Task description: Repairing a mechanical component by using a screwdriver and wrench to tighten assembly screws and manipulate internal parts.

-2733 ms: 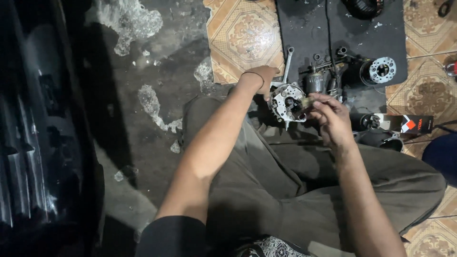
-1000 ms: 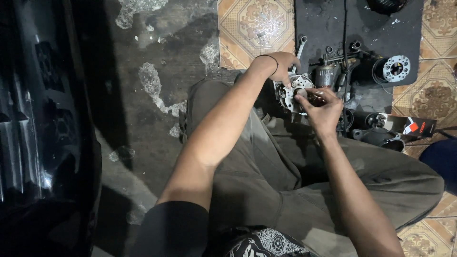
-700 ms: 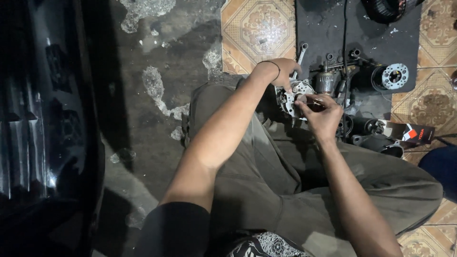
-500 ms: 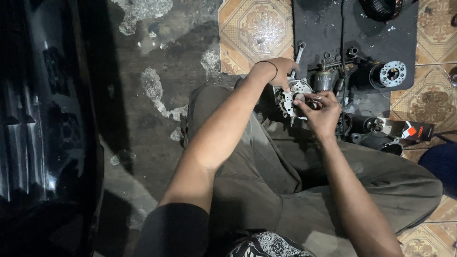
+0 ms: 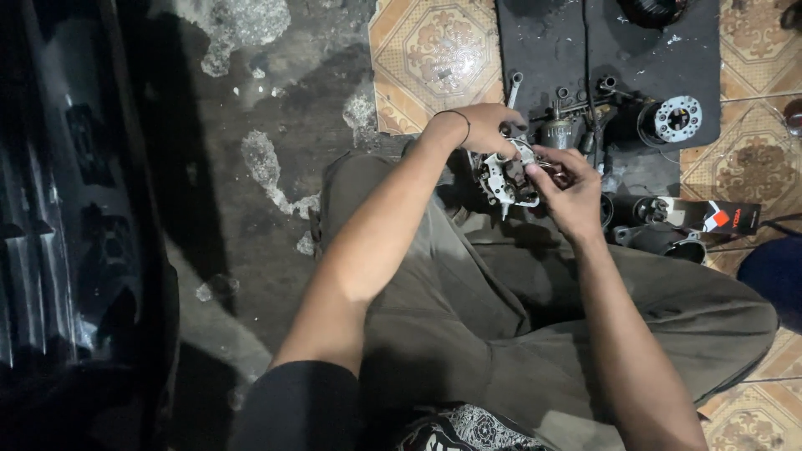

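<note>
Both hands meet over the lap of a person sitting on the floor. Left hand [image 5: 484,129] curls closed around the far side of a small metal engine part [image 5: 505,177], pale and toothed at its edge, holding it steady just above the knees. Right hand [image 5: 572,192] closes on the near right side of the same part, thumb and fingers pinched at something small on its face; what they pinch is too small to make out. A thin dark band sits on the left wrist.

Judging from the grip, the step in hand looks like fine work on the part itself: fitting or freeing a small piece while the other hand braces it. The next move would call for a firm hold from the left and careful, small turning or pulling from the right fingertips, so that nothing drops into the folds of the olive trousers [image 5: 518,334].

Beyond the hands, a black mat [image 5: 543,50] lies on the patterned tiles [image 5: 434,58] and carries loose pieces: a spanner [image 5: 512,86], a small metal cylinder [image 5: 558,134] and a round motor piece with a pale ringed face [image 5: 677,119]. To the right, near the knee, a black carton [image 5: 710,217] lies on its side; what it holds is not visible. A dark vehicle panel [image 5: 67,225] fills the left edge.
</note>
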